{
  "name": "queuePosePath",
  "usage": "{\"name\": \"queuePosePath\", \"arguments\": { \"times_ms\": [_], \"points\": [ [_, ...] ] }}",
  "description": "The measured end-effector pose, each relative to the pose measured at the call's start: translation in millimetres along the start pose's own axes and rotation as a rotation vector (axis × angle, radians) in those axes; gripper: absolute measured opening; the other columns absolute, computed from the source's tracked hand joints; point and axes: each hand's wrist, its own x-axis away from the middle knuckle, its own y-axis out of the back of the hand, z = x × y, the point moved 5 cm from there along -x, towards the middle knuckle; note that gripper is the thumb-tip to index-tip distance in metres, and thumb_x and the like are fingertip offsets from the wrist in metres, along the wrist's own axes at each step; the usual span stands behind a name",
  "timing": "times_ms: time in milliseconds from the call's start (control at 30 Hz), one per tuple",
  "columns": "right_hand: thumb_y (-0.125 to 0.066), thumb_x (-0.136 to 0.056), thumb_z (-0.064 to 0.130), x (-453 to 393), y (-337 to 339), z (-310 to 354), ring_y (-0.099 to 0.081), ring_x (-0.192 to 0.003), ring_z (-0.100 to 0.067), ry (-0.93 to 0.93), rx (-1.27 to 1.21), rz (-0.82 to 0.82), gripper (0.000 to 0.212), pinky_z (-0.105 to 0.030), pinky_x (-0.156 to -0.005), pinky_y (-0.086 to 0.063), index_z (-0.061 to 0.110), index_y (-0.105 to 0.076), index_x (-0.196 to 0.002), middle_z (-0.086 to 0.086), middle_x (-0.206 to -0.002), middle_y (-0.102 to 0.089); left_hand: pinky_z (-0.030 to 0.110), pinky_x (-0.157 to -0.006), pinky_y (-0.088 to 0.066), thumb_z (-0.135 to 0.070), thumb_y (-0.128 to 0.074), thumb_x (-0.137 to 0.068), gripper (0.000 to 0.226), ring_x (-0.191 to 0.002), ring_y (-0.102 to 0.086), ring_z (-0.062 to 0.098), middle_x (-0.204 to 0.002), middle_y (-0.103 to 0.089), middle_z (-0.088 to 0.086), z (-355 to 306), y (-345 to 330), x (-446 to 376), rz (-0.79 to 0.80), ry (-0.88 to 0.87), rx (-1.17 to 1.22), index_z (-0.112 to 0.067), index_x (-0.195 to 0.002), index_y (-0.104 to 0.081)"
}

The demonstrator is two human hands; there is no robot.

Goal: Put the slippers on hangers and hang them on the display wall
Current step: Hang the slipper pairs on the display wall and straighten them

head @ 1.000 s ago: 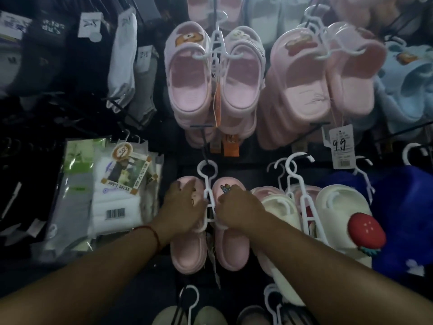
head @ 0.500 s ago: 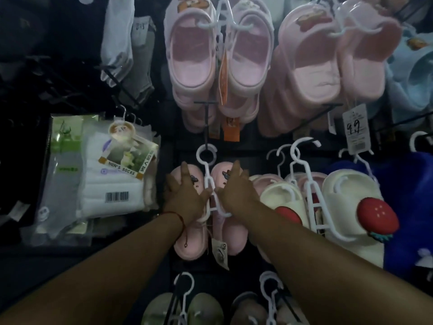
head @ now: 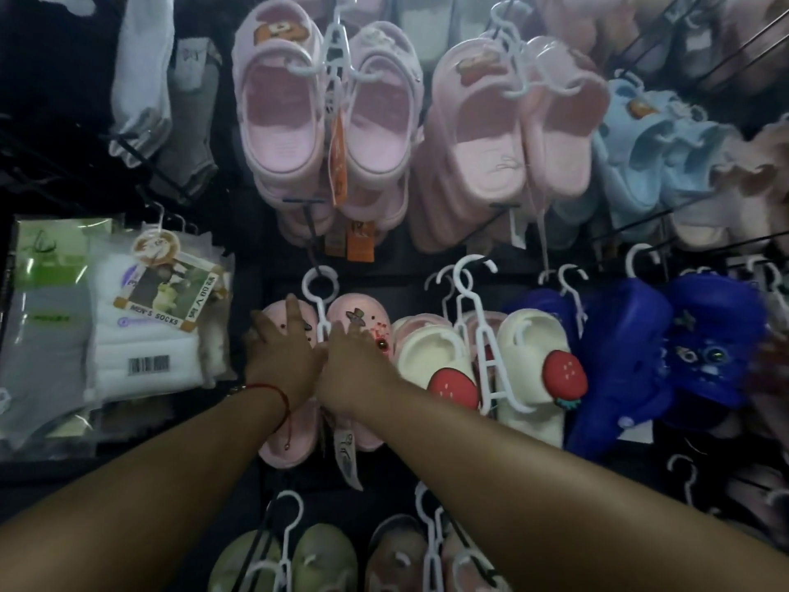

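A pair of pink slippers with small charms hangs on a white hanger (head: 320,288). The hanger's ring sits over a black hook (head: 309,232) on the display wall. My left hand (head: 281,356) rests flat on the left pink slipper (head: 290,446), fingers stretched upward. Over the right pink slipper (head: 369,324) lies my right hand (head: 354,369), fingers extended, and the two hands touch at the hanger's stem. Both palms hide the middle of the slippers and most of the stem.
Sock packs (head: 141,348) hang at the left. Cream slippers with strawberry charms (head: 529,365) and blue slippers (head: 632,348) hang to the right. Larger pink slippers (head: 281,117) fill the row above, and green slippers (head: 324,557) hang below.
My fingers have straightened from a curled hold on the pair to lying flat on it. The pair has stayed on its hook.
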Motion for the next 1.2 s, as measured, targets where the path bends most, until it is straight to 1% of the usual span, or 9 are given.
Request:
{"name": "queuePosePath", "arguments": {
  "times_ms": [100,267,367,567,733,833,967,1100,1200],
  "points": [
    [-0.055,-0.093,0.015,33.3,16.0,8.8,-0.059,-0.114,-0.033,0.096,-0.135,0.047,0.038,-0.038,-0.093,-0.050,0.009,-0.055,-0.131,-0.017,-0.127,-0.062,0.058,-0.116,-0.024,-0.039,-0.040,-0.105,0.078,-0.149,-0.006,0.054,-0.162,0.012,0.033,-4.3,5.8,2.7,-0.005,-0.046,-0.104,-0.020,-0.161,0.011],
    [-0.060,-0.089,0.015,87.7,56.1,-5.5,-0.066,-0.085,-0.020,0.188,-0.153,0.017,0.037,-0.031,-0.076,-0.055,0.026,-0.069,-0.123,-0.004,-0.107,-0.073,0.063,-0.111,-0.028,-0.059,-0.060,-0.090,0.094,-0.142,-0.022,0.056,-0.162,-0.010,0.032,-16.1,22.2,21.8,-0.093,-0.251,-0.311,-0.017,-0.161,-0.015],
    [-0.062,-0.089,0.014,109.7,82.3,-28.8,-0.062,-0.100,-0.010,0.164,-0.132,-0.035,0.040,-0.024,-0.083,-0.048,0.025,-0.067,-0.127,0.006,-0.111,-0.069,0.063,-0.096,-0.046,-0.047,-0.075,-0.083,0.084,-0.128,-0.045,0.054,-0.151,-0.035,0.035,-38.5,42.3,52.6,-0.211,-0.487,-0.256,-0.010,-0.151,-0.041],
    [-0.067,-0.088,0.025,129.8,136.3,-87.6,-0.055,-0.113,-0.008,0.054,0.078,-0.124,0.047,-0.021,-0.094,-0.044,0.025,-0.060,-0.135,0.009,-0.135,-0.057,0.049,-0.106,-0.043,-0.067,-0.042,-0.086,0.081,-0.139,-0.043,0.037,-0.156,-0.038,0.020,-55.6,64.4,117.6,-0.115,-0.776,-0.220,-0.023,-0.154,-0.036],
    [-0.073,-0.080,0.050,139.9,139.4,-130.2,-0.035,-0.139,-0.025,0.000,0.483,-0.106,0.094,-0.040,-0.111,-0.035,0.026,-0.022,-0.156,0.001,-0.155,-0.033,0.048,-0.099,-0.049,-0.068,-0.052,-0.080,0.085,-0.127,-0.053,0.036,-0.144,-0.051,0.019,-72.8,52.4,142.1,-0.173,-0.964,-0.350,-0.017,-0.147,-0.048],
    [-0.079,-0.072,0.054,138.0,122.2,-147.1,-0.039,-0.135,-0.032,0.002,0.795,-0.137,0.114,-0.044,-0.111,-0.034,0.020,-0.012,-0.159,-0.009,-0.152,-0.035,0.055,-0.103,-0.048,-0.069,-0.073,-0.067,0.102,-0.129,-0.051,0.044,-0.146,-0.048,0.023,-101.0,26.8,147.9,-0.155,-0.945,-0.371,-0.016,-0.149,-0.044],
    [-0.082,-0.057,0.018,124.3,106.9,-160.4,-0.061,-0.089,-0.037,0.012,0.980,-0.274,0.100,-0.048,-0.083,-0.050,0.009,-0.043,-0.149,-0.017,-0.101,-0.063,0.061,-0.106,-0.042,-0.062,-0.087,-0.050,0.125,-0.127,-0.050,0.048,-0.138,-0.052,0.028,-128.0,-5.1,147.1,-0.156,-0.883,-0.449,-0.017,-0.154,-0.036],
    [-0.074,-0.060,0.009,128.1,111.1,-155.5,-0.058,-0.079,-0.033,0.093,0.977,-0.362,0.081,-0.043,-0.069,-0.048,0.009,-0.054,-0.139,-0.013,-0.095,-0.061,0.060,-0.099,-0.043,-0.031,-0.087,-0.052,0.105,-0.102,-0.057,0.043,-0.111,-0.059,0.023,-132.7,-6.1,139.8,-0.229,-0.867,-0.455,-0.013,-0.148,-0.048],
    [-0.069,-0.064,0.008,130.5,118.7,-156.5,-0.058,-0.082,-0.034,0.133,0.974,-0.371,0.078,-0.043,-0.070,-0.048,0.011,-0.053,-0.140,-0.013,-0.099,-0.062,0.054,-0.087,-0.048,-0.028,-0.084,-0.053,0.095,-0.092,-0.057,0.040,-0.103,-0.058,0.018,-131.6,4.0,137.8,-0.254,-0.907,-0.395,-0.012,-0.142,-0.053]
  ]
}}
